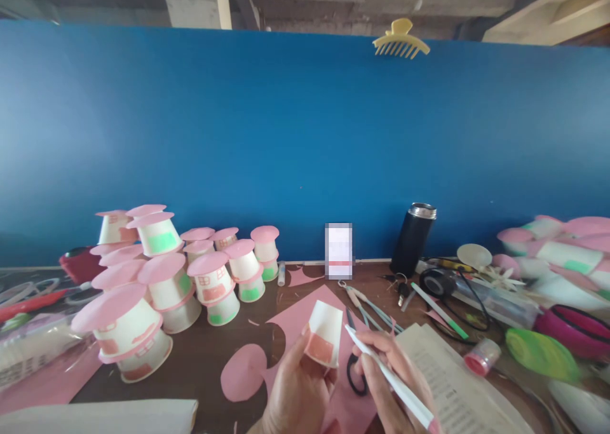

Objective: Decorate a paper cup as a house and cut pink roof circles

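Observation:
My left hand (301,389) is closed round a white paper cup (325,323), which it holds tilted with a coloured-in reddish patch facing me. In my right hand (398,377) is a white marker (395,383), gripped like a pen, its tip close to the cup's right side. Whether the tip touches the cup I cannot tell. Beneath both hands lies cut pink paper (314,300). Partly hidden behind the cup and my right hand are black-handled scissors (356,373). A round pink paper piece (244,372) rests left of my left hand.
Stacked cups with pink paper tops (164,270) crowd the left side. To the right stand a black bottle (413,238), an open book (452,377), a green-tipped marker (439,310) and a green lid-like object (542,353). A blue partition (295,135) closes off the back.

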The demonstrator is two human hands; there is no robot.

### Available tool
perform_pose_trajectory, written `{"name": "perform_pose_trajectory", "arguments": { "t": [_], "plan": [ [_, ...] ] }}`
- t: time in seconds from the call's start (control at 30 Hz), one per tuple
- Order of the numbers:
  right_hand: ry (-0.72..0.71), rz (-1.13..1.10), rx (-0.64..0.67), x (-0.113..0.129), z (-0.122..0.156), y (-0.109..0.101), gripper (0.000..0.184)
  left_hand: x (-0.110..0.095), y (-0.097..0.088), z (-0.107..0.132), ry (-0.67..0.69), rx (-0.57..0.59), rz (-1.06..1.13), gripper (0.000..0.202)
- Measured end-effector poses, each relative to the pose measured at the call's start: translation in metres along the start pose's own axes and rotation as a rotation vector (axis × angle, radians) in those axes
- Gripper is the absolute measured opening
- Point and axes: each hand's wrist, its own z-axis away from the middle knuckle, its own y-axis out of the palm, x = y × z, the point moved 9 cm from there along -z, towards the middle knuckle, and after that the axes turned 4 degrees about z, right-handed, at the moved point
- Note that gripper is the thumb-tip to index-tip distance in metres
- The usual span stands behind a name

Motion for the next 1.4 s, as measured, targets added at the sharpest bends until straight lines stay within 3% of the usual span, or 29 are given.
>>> {"name": "perform_pose_trajectory", "arguments": {
  "t": [0.1, 0.3, 0.5, 0.73, 0.93, 1.4],
  "plan": [
    [0.011, -0.008, 0.012, 0.000, -0.002, 0.002, 0.018, 0.001, -0.005, -0.002, -0.016, -0.048, 0.031, 0.012],
    [0.080, 0.002, -0.158, -0.003, 0.002, -0.003, 0.018, 0.003, -0.009, -0.003, -0.039, -0.108, 0.049, 0.015],
    [0.089, -0.080, -0.208, -0.005, 0.003, 0.000, 0.023, 0.005, -0.006, 0.000, -0.083, -0.113, 0.070, 0.023],
    [0.019, -0.001, -0.107, -0.002, 0.001, -0.001, 0.013, 0.003, -0.007, -0.005, -0.039, -0.046, 0.016, 0.015],
    [-0.072, 0.092, -0.044, 0.003, 0.000, -0.002, 0.015, 0.009, -0.004, -0.004, -0.058, 0.005, 0.021, 0.023],
    [-0.131, 0.098, -0.075, 0.005, -0.002, -0.003, 0.015, 0.009, 0.003, 0.000, -0.048, 0.050, 0.005, 0.023]
  ]
}}
